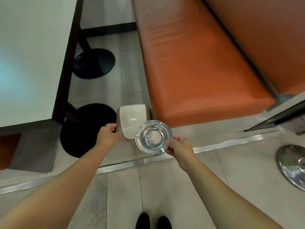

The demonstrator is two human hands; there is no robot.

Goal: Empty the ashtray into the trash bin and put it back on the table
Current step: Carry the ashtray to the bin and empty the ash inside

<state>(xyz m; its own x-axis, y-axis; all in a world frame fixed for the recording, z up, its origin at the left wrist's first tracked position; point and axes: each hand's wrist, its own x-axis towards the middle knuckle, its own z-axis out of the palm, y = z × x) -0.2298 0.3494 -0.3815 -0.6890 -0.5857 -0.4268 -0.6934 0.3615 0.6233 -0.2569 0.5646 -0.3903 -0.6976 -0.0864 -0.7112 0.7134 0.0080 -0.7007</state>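
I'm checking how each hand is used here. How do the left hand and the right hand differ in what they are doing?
The left hand is at the side of the trash bin near its closed lid, while the right hand pinches the rim of the ashtray. The left hand reaches down to the floor-standing bin; the right holds the ashtray level in the air, pale ash in its bowl. Both are bare, with arms extended forward.

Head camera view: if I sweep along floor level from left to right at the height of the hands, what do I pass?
Black round table base → left hand → trash bin → ashtray → right hand → shiny metal disc at the right edge.
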